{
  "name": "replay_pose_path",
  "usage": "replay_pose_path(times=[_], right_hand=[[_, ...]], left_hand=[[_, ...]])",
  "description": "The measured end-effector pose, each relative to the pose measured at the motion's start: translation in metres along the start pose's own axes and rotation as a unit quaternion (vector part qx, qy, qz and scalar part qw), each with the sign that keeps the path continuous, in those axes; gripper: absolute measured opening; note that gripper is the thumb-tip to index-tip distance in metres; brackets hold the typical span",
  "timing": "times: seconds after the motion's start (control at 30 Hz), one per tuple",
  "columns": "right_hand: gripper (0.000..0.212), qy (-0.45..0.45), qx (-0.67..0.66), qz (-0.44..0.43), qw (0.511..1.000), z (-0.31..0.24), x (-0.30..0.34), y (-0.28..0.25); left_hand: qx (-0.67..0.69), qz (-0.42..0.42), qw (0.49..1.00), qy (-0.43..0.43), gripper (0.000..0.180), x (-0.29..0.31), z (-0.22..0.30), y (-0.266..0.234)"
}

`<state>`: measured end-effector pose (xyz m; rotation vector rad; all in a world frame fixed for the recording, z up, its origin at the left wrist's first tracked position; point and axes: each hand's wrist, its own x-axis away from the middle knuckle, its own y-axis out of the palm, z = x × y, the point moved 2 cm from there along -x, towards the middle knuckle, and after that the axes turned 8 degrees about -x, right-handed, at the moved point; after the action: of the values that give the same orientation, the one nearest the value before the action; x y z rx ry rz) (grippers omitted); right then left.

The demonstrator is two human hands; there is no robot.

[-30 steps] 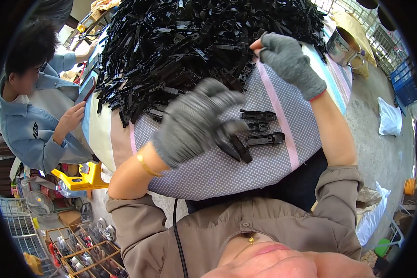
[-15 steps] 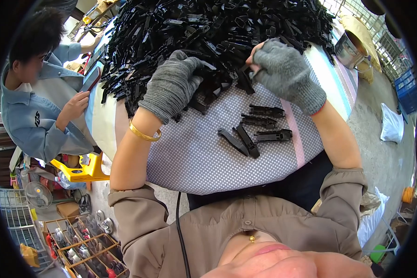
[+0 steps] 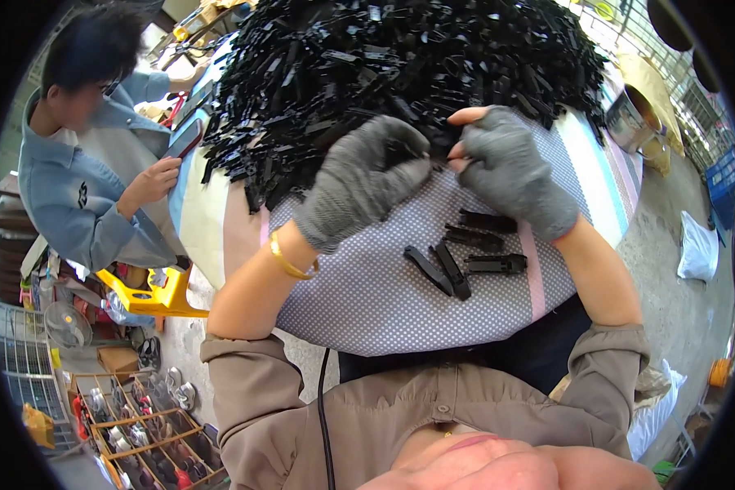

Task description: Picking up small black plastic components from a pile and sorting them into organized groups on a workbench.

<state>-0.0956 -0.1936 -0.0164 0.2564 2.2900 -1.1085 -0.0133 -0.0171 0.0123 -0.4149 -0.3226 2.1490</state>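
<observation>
My left hand (image 3: 366, 181), in a grey knit glove with bare fingertips, is curled with its fingertips drawn together at the near edge of a heap of black plastic pieces (image 3: 384, 69). My right hand (image 3: 510, 167), gloved alike, faces it closely, its fingers bent inward and the forefinger stretched along the heap. Whatever lies between the fingertips is dark and blends into the heap. Nearer to me, several long narrow black pieces (image 3: 496, 263) lie apart from the heap, two of them slanting side by side.
A patterned cloth (image 3: 367, 314) covers the round table. On the left sits a person (image 3: 90, 180) in a light blue shirt holding a phone (image 3: 186, 139), near a yellow stool (image 3: 151, 298). A metal bucket (image 3: 629, 118) stands at the right edge.
My left hand has moved right and my hands are closer together. The view has shifted a little, so the table sits lower and further right. The loose pieces keep their arrangement.
</observation>
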Motion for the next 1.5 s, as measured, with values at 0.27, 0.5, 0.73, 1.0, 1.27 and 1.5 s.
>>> replay_pose_path(times=[0.27,0.5,0.73,1.0,1.27,1.5], right_hand=[[0.013,0.250,-0.257,0.047,0.932,0.024,0.003,-0.024],[0.032,0.255,-0.252,-0.027,0.933,-0.001,-0.003,-0.022],[0.034,0.253,-0.323,-0.079,0.908,-0.005,0.002,-0.019],[0.027,0.296,-0.433,-0.042,0.850,0.002,0.006,-0.018],[0.018,0.271,-0.408,-0.061,0.870,-0.007,0.008,-0.014],[0.016,0.262,-0.447,-0.010,0.855,-0.006,0.007,-0.014]], left_hand=[[-0.263,-0.143,0.954,0.012,0.024,0.005,-0.008,0.024],[-0.447,-0.051,0.889,0.084,0.023,0.013,-0.008,0.015],[-0.121,-0.047,0.989,-0.071,0.023,0.002,-0.008,0.011],[-0.011,-0.063,0.988,-0.138,0.023,0.001,-0.007,0.014],[0.003,-0.020,0.995,-0.103,0.024,-0.003,-0.014,0.010],[0.267,0.005,0.961,-0.071,0.025,-0.002,-0.013,0.026]])
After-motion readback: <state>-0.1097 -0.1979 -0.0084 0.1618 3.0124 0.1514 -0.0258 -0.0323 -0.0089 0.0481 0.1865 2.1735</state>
